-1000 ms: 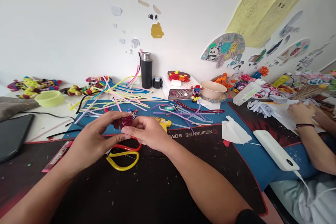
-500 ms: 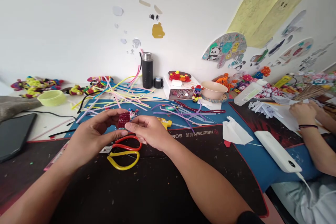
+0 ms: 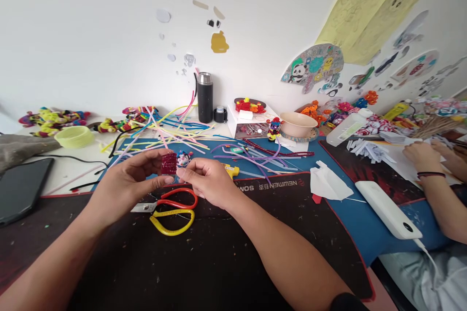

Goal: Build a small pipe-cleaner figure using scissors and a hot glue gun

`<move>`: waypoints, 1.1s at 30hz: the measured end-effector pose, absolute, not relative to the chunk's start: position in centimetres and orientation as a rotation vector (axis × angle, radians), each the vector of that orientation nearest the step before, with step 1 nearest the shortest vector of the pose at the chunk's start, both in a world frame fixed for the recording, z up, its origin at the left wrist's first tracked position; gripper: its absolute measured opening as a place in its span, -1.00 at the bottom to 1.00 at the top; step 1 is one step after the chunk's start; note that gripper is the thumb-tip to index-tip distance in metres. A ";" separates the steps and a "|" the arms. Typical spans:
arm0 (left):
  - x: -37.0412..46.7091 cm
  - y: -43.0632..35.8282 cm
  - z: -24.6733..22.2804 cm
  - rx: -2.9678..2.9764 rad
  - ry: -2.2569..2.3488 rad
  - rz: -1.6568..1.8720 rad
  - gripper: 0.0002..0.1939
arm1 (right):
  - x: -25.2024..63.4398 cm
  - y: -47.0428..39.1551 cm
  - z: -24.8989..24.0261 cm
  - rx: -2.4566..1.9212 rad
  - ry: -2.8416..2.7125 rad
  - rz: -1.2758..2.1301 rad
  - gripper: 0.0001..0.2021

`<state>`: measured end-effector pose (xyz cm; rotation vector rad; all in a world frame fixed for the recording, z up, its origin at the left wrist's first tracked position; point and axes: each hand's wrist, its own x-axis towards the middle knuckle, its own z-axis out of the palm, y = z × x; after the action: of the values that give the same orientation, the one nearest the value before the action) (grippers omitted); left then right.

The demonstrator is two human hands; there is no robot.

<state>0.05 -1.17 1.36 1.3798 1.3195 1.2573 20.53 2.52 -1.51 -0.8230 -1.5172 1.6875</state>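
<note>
A small dark-red coiled piece [image 3: 169, 163] is held up above the mat's back edge. My left hand [image 3: 127, 180] grips it between thumb and fingers from the left. The fingertips of my right hand [image 3: 204, 180] are pinched at its right side; whether they hold part of it is too small to tell. Behind, between the hands, shows a small blue, white and pink figure [image 3: 183, 158]. Scissors [image 3: 173, 215] with one red and one yellow handle lie on the black mat [image 3: 175, 272] just below the hands.
Coloured fuzzy stems [image 3: 175, 129] spread behind the hands. A yellow glue gun [image 3: 231, 171] lies right of them. Farther back stand a black flask [image 3: 205, 99] and a beige bowl [image 3: 298, 124]. A white power bank [image 3: 388, 210] lies at right, near another person's arm [image 3: 434, 189].
The dark-red piece has moved slightly left and up with my left hand, and now shows a flatter, squarer side. More of the scissors' blades and the small figure is visible.
</note>
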 end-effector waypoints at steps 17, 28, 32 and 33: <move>-0.1 -1.3 0.7 1.136 1.117 1.314 -0.47 | 20.4 2.3 -1.5 -0.829 -1.487 1.691 -0.55; 1.4 -1.5 0.1 0.982 0.962 1.438 -0.49 | 20.5 2.1 0.2 -0.699 -1.297 2.018 -0.45; 2.0 -1.7 -0.1 0.989 0.863 1.427 -0.49 | 20.5 2.0 -0.1 -0.634 -1.287 2.108 -0.47; 2.1 -1.8 -0.3 0.993 0.845 1.410 -0.49 | 20.5 2.0 -0.2 -0.597 -1.283 2.131 -0.47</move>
<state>2.08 -1.76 -0.29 0.9933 0.8447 1.4104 20.52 1.98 -0.20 -0.5969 -1.2833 2.1310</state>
